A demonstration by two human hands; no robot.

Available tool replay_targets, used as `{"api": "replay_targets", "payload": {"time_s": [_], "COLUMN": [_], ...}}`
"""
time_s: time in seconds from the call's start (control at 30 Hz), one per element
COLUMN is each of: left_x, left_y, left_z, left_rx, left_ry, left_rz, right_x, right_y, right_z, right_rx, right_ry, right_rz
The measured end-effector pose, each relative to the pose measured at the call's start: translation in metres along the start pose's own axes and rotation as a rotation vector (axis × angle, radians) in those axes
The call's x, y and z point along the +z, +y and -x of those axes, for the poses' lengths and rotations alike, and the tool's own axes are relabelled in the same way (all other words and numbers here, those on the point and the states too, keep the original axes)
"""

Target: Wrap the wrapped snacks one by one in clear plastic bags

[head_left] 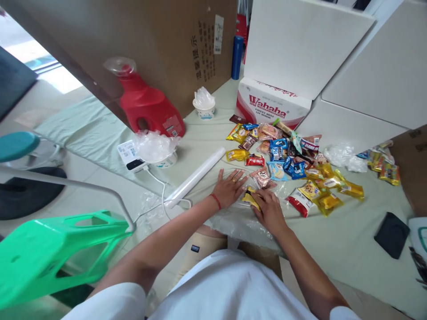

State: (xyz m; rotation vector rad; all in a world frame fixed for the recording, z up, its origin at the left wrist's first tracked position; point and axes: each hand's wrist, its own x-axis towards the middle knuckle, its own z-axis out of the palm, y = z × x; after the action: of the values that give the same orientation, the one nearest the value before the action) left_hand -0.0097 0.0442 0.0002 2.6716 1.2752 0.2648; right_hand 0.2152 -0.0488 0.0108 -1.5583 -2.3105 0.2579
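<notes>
Surface: pale green cloth (333, 240) spread flat, carrying everything noted below.

Containers. White paper cup (204, 109) near the far edge, upright, stuffed with crumpled clear plastic. A second white tub (162, 160) sits toward the left edge beside the red detergent jug (147, 104), with a clear plastic bag (154, 144) bunched on top of it; contents not visible. Wahaha carton (271, 103) stands at the far edge, closed. White roll (195, 178) lies diagonally between tub and hands.

Snack pile (293, 160): many small wrapped packets, yellow, blue, red, pink, scattered across the middle and toward the right edge. A dark pouch (391, 234) lies apart near the right edge.

Hands. Left hand (229, 187): open, fingers spread, palm down, pressing flat on a clear plastic sheet or bag (233, 222) at the near edge; red band on the wrist. Right hand (268, 211): fingers curled over a yellow snack packet (249, 198), which lies on the plastic just beside the left hand. Grip looks like a pinch at the packet's edge, though the fingers hide the contact. A pink packet (262, 178) lies just beyond both hands.
</notes>
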Motion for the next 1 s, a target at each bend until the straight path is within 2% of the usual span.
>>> {"api": "replay_targets", "payload": {"time_s": [0.17,0.23,0.3,0.4,0.5,0.6,0.7,0.77,0.83,1.0], "left_x": [0.002,0.003,0.003,0.002,0.000,-0.001,-0.002,-0.002,-0.002,-0.003], "left_y": [-0.004,-0.004,-0.003,-0.002,-0.002,-0.002,-0.002,-0.002,-0.003,-0.003], "left_z": [-0.003,-0.003,-0.002,-0.001,-0.001,-0.001,0.000,0.000,0.000,-0.001], "left_rx": [0.001,-0.014,-0.022,-0.020,-0.018,-0.018,-0.015,-0.014,-0.016,-0.019], "left_ry": [-0.006,-0.004,-0.003,-0.004,-0.013,-0.021,-0.021,-0.023,-0.025,-0.026], "left_rz": [-0.006,0.001,0.004,0.000,-0.001,-0.004,-0.012,-0.019,-0.019,-0.001], "right_x": [-0.009,-0.022,-0.037,-0.054,-0.056,-0.044,-0.029,-0.024,-0.026,-0.052], "right_y": [0.014,0.019,0.029,0.051,0.070,0.078,0.077,0.078,0.083,0.108], "right_z": [0.004,-0.005,-0.027,-0.085,-0.166,-0.240,-0.284,-0.293,-0.289,-0.255], "right_rx": [-0.115,-0.137,-0.096,0.049,0.088,-0.171,-0.327,-0.331,-0.330,-0.221], "right_ry": [-0.038,-0.058,-0.026,0.065,0.006,-0.157,-0.269,-0.278,-0.262,-0.055], "right_rz": [-0.134,-0.215,-0.237,-0.044,0.185,0.264,0.318,0.372,0.407,0.387]}}
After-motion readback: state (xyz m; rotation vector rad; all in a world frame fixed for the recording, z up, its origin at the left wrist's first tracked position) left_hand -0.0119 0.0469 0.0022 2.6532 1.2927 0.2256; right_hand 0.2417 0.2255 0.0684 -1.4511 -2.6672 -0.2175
